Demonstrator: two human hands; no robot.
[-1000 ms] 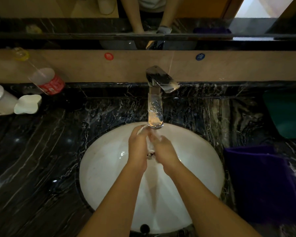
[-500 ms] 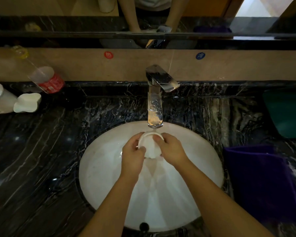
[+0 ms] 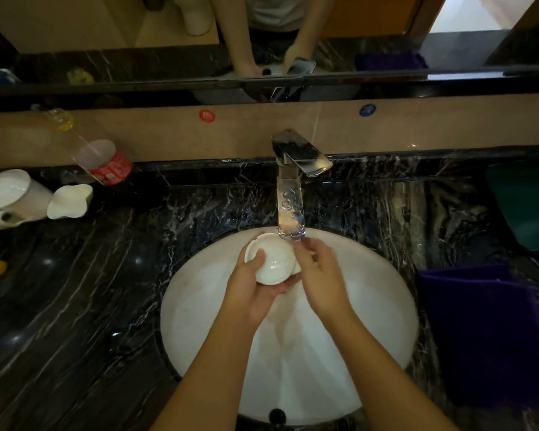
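Observation:
A small white ceramic cup (image 3: 273,259) is held over the white sink basin (image 3: 199,306), just below the chrome tap (image 3: 290,209). My left hand (image 3: 252,287) cradles the cup from below, thumb on its outside wall. My right hand (image 3: 319,275) touches the cup's right side with curled fingers. The cup is tilted with its base towards me.
A white teapot (image 3: 10,197), a white pitcher (image 3: 69,202) and a clear plastic bottle with a red label (image 3: 103,163) stand at the back left of the black marble counter (image 3: 75,306). A purple cloth (image 3: 486,331) lies right of the basin, a green tub (image 3: 529,206) behind it.
The cup has turned in my hands from rim-up to tilted with its base showing. My left hand has slid under it, and both hands stay beneath the tap.

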